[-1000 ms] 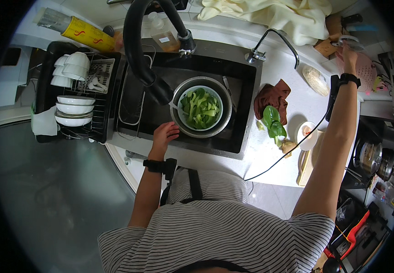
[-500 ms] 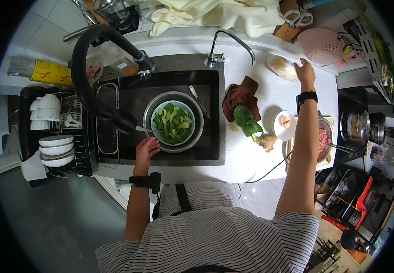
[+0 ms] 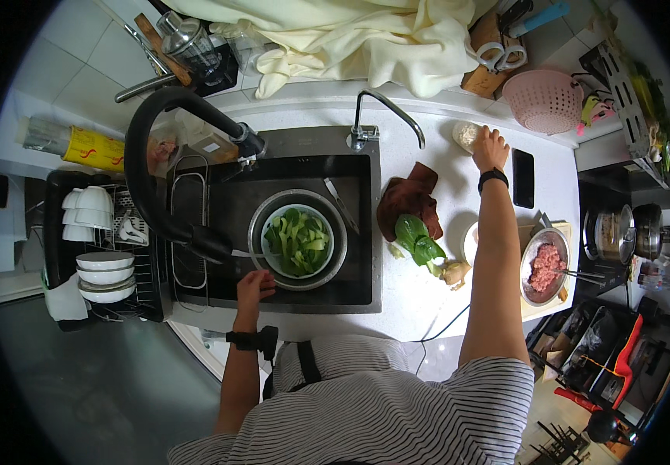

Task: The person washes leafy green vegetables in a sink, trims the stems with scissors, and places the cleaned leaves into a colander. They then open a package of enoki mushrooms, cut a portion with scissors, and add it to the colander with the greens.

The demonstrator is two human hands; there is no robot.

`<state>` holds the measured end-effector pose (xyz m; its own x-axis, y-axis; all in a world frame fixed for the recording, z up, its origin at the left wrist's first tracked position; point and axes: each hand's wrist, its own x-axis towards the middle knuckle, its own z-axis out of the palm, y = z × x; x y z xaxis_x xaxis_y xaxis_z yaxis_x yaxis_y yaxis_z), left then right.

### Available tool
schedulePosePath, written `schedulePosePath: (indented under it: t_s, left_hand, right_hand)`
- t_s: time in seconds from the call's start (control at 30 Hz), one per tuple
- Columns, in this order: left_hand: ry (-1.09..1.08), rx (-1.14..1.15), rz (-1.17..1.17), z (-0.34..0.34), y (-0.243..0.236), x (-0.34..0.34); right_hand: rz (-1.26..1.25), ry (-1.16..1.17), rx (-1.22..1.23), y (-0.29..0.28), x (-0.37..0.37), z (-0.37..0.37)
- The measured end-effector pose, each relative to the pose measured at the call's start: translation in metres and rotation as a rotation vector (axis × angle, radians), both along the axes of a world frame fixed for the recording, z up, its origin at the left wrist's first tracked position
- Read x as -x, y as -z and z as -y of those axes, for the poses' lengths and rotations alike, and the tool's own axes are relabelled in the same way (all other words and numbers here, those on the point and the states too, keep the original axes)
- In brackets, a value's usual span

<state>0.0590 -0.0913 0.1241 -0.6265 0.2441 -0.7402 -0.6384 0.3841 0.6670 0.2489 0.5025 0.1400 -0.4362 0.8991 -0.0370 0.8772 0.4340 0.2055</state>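
Observation:
My right hand (image 3: 491, 149) is at the back of the counter, its fingers round the side of a clear jar (image 3: 465, 136) with pale contents. The fingers and palm hide part of the jar. At the front of the sink my left hand (image 3: 256, 287) hovers, empty, its fingers loosely bent and apart. Close beside it is a metal basin (image 3: 340, 256) with a pale bowl (image 3: 264, 239) inside. Cut green leafy vegetables (image 3: 298, 242) fill that bowl. A thin light handle sticks out over the bowl's left edge.
A black faucet (image 3: 145, 155) arches over the sink's left side; a slim metal tap (image 3: 360, 132) stands behind. On the counter are a brown cloth (image 3: 408, 203), leafy greens (image 3: 419, 242), ginger (image 3: 454, 273), a phone (image 3: 523, 178) and a metal bowl of minced meat (image 3: 548, 267).
My right hand has moved left and closed round the jar, uncovering the phone. My left hand has stayed near the basin, its fingers now more bent. The whole view has shifted slightly.

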Motion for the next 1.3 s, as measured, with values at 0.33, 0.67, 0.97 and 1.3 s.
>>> schedulePosePath:
  t_s: [0.33,0.67,0.97,1.3]
  left_hand:
    - [0.614,-0.191,-0.190,-0.056,-0.034,-0.034]
    - [0.628,-0.667,-0.090,-0.107,-0.122,-0.088]
    - [0.618,-0.599,0.055,-0.113,-0.052,-0.113]
    - [0.883,-0.454,-0.176,-0.119,0.024,-0.146]
  right_hand:
    - [-0.955,0.061,0.967,-0.109,-0.046,0.150]
    - [-1.280,0.347,1.385,-0.114,-0.046,0.387]
    - [-0.981,-0.197,0.306,-0.092,-0.080,0.412]
    - [-1.066,0.007,0.588,-0.013,-0.117,0.411]
